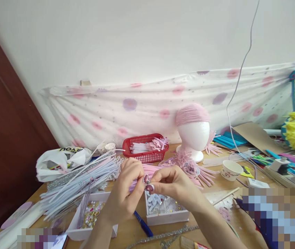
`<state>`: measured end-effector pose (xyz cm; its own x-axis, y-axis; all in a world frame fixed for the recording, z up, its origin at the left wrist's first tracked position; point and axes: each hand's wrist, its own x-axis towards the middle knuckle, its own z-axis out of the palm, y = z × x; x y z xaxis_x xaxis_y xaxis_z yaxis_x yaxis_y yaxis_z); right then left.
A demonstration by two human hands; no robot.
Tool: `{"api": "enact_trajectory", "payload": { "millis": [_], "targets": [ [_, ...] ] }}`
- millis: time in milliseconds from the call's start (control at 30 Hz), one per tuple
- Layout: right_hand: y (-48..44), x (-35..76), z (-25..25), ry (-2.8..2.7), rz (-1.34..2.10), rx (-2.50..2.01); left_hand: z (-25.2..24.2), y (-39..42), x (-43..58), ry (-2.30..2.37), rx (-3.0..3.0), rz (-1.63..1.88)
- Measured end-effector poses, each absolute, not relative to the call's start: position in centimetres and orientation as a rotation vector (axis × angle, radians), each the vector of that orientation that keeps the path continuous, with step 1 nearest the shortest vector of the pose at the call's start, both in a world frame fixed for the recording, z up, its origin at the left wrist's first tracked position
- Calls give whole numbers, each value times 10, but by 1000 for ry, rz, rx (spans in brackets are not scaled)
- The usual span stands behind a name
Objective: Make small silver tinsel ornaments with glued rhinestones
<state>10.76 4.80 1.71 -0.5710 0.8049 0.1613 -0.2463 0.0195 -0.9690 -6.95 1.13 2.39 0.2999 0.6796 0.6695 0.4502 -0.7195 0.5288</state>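
Note:
My left hand [130,185] and my right hand [175,181] meet above the table, fingertips pinched together. Between them is something tiny, mostly covered by the fingers, that I cannot make out. Beneath my right hand stands a white box [167,219] with pale blue twisted pieces and small gems. Beside my left forearm, another white box [72,233] holds gold-rimmed gems and pins. A bundle of pale blue and silver pipe cleaners [77,188] lies left of my left hand. Pink pipe cleaners [154,169] show behind both hands. A blue pen [143,224] lies between the boxes.
A white foam head [193,138] wrapped in pink stands behind, near a red basket [147,159]. Right of it are a paper cup [231,171] and a hanging cable [230,119]. A plastic bag [59,160] sits left; silver tinsel stems [160,238] lie in front.

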Motion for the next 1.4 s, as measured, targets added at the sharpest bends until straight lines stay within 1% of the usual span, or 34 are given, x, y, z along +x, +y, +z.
{"api": "enact_trajectory", "payload": {
  "millis": [133, 333, 467, 567, 667, 800, 933, 1200, 1300, 1400],
  "targets": [
    [50, 106, 13, -1441, 1651, -597, 19, 15, -66, 1131, 2364, 1459],
    [48, 114, 19, -1552, 1590, -633, 18, 17, -62, 1152, 2383, 1478],
    [49, 117, 23, -1642, 1462, -689, 23, 16, -65, 1144, 2365, 1410],
    [52, 118, 22, -1701, 1418, -717, 26, 15, -69, 1114, 2384, 1266],
    [52, 118, 21, -1740, 1466, -730, 28, 12, -73, 1067, 2464, 1152],
    [51, 114, 20, -1671, 1654, -734, 30, 11, -78, 1082, 2519, 1105],
    [52, 108, 17, -1501, 1718, -724, 28, 13, -77, 1107, 2495, 1218],
    [48, 100, 15, -1303, 1597, -636, 18, 12, -55, 1194, 2285, 1619],
    [45, 99, 17, -1278, 1554, -664, 17, 12, -52, 1212, 2237, 1669],
    [44, 101, 20, -1302, 1539, -687, 20, 12, -57, 1206, 2231, 1621]
  ]
}}
